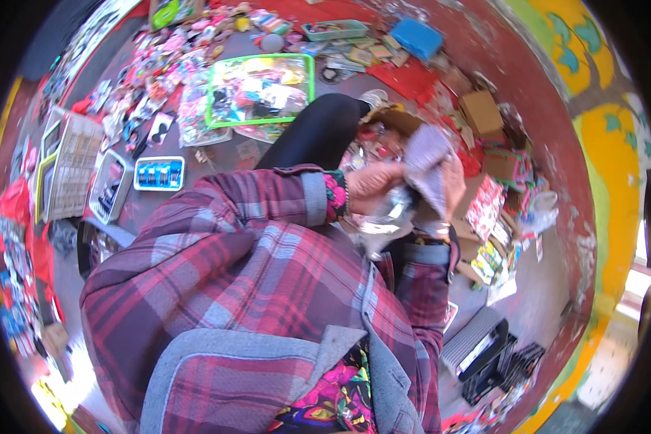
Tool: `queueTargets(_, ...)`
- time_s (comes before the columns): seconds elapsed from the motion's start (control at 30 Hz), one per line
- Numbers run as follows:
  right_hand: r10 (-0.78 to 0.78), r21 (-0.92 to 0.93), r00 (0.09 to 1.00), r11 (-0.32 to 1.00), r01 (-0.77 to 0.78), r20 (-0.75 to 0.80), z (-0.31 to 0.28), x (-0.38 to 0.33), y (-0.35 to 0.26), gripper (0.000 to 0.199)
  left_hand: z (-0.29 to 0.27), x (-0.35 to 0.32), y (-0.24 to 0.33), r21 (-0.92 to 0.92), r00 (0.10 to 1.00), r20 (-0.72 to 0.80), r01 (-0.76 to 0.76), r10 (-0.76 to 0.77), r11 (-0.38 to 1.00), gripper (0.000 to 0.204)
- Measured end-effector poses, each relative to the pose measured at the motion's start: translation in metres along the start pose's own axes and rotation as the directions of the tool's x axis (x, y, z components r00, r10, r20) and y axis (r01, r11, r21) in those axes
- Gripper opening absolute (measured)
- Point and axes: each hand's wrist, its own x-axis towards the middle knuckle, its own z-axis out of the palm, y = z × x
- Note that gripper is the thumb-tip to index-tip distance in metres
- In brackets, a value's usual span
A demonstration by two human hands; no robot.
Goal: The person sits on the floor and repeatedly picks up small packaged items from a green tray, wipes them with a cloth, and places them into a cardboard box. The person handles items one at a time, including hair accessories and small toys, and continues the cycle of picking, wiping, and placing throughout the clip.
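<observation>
In front of me both hands are raised close together, slightly blurred. My right hand (453,186) is closed around a lavender-grey piece of cloth (425,160), which stands up above the fingers. From the other side my left hand (372,185) reaches to the cloth's edge, its fingers bent and partly hidden. Below it hangs a crinkled clear plastic bag (392,217), which the left hand seems to grip. Just beyond the hands an open cardboard box (396,119) holds small reddish and clear-wrapped items.
A green-rimmed clear bin (211,94) of packaged goods stands beyond my knee. To the left are a white tray (159,158) of blue items and upright baskets (72,163). Cardboard boxes (481,113) and packets lie along the red wall; black crates (477,343) sit at lower right.
</observation>
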Motion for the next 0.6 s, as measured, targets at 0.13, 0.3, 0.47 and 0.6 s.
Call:
queueTargets(0.13,-0.331,-0.668,0.936,0.670,0.324,0.122,-0.013,0.000,-0.002,0.023,0.013,-0.017,0.012,0.139,0.967,-0.174,-0.163,0.186,0.977,0.042)
queueTargets(0.3,-0.419,-0.701,0.896,0.595,0.394,0.148,0.002,-0.015,0.005,0.035,0.004,-0.034,0.032,-0.014,0.988,-0.106,-0.113,0.111,0.994,0.036)
queueTargets(0.47,0.263,0.437,0.957,0.880,-0.187,-0.119,0.022,-0.018,0.011,0.039,0.006,-0.060,0.067,0.191,0.916,-0.217,-0.300,0.338,0.935,0.034)
queueTargets(0.6,0.337,0.540,0.941,0.796,-0.273,-0.021,0.010,-0.022,0.027,0.032,-0.038,-0.109,0.127,0.205,0.742,-0.366,-0.524,0.561,0.827,0.028)
